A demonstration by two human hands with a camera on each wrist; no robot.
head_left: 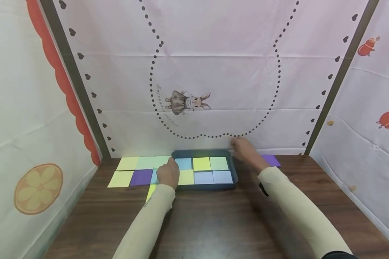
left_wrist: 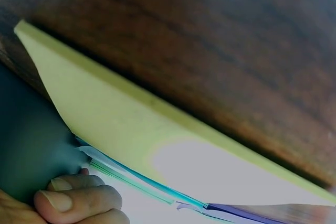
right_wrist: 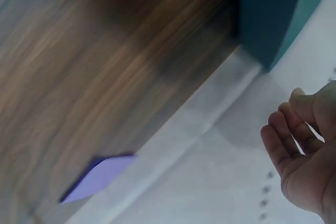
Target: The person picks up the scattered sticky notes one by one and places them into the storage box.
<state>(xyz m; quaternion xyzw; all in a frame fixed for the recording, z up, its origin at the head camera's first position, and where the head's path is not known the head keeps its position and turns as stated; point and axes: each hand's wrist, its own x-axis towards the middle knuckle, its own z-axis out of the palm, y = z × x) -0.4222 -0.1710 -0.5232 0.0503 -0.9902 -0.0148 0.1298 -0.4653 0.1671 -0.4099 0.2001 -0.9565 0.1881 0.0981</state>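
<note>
1. Centre of the head view: a dark, round-cornered tray [head_left: 210, 186] holding flat, square paper pads [head_left: 201, 164] in yellow, blue and green, on a brown wood-grained table [head_left: 207, 223].
2. Left of centre: the left hand [head_left: 168, 173], fingers curled, at the tray's left end; whether it grips anything, I cannot tell. Matte loose pads [head_left: 141, 177] lie to its left.
3. Right of centre: the right hand [head_left: 245, 149], loosely bent, holding nothing, near the tray's upper-right corner; farther right, a purple pad [head_left: 271, 160].
4. Upper frame: creased, dotted cloth [head_left: 227, 79].
</note>
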